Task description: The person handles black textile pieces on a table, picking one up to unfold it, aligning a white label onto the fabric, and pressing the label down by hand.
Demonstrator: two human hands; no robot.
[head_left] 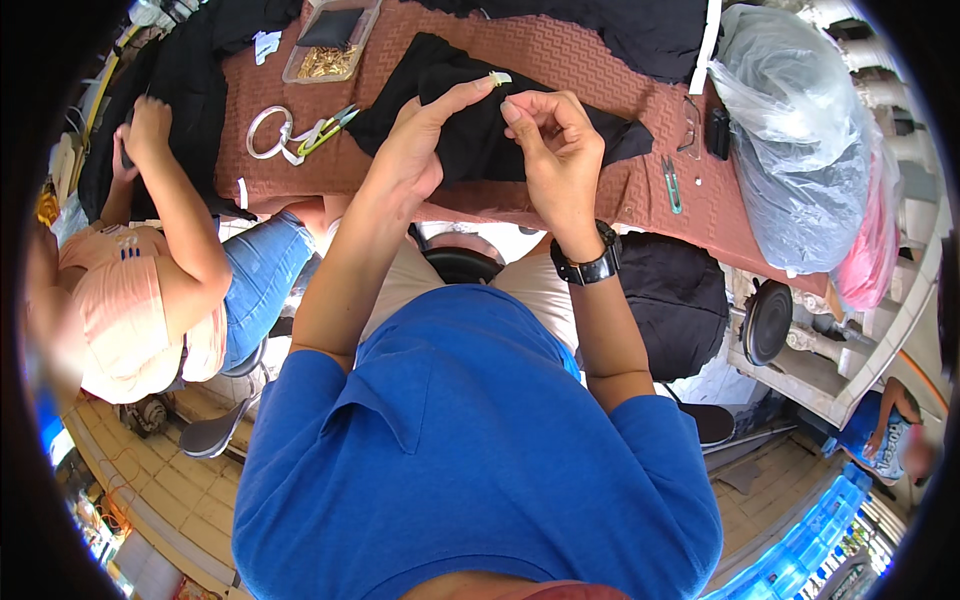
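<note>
Here in the upper middle of the frame, my left hand (420, 140) is up over the black cloth (468, 145), thumb stretched out, a small pale tag (501, 78) right at its tip. The other fingers are partly hidden, so I can't tell how firmly they grip. And just beside it, my right hand (555, 135), thumb and forefinger pinched together, remaining fingers curled in; whatever sits in that pinch is too small to make out. A black watch (590, 265) on that wrist.

The cloth lies rumpled under both hands, spread across the reddish-brown tablecloth (620, 100). Left of it, yellow-green snips (328, 130) lie against a white ring (266, 134). Top left, a clear tray (365, 46) with little brass-coloured pieces (325, 63) and a dark pad (330, 28) in it.

Over to the upper right: teal snips (671, 186), then eyeglasses (690, 128), and a big grey plastic bag (795, 140) crowding the table edge. At the far left, a co-worker (130, 285) in a peach top sits with hands raised at more black fabric (190, 90).
</note>
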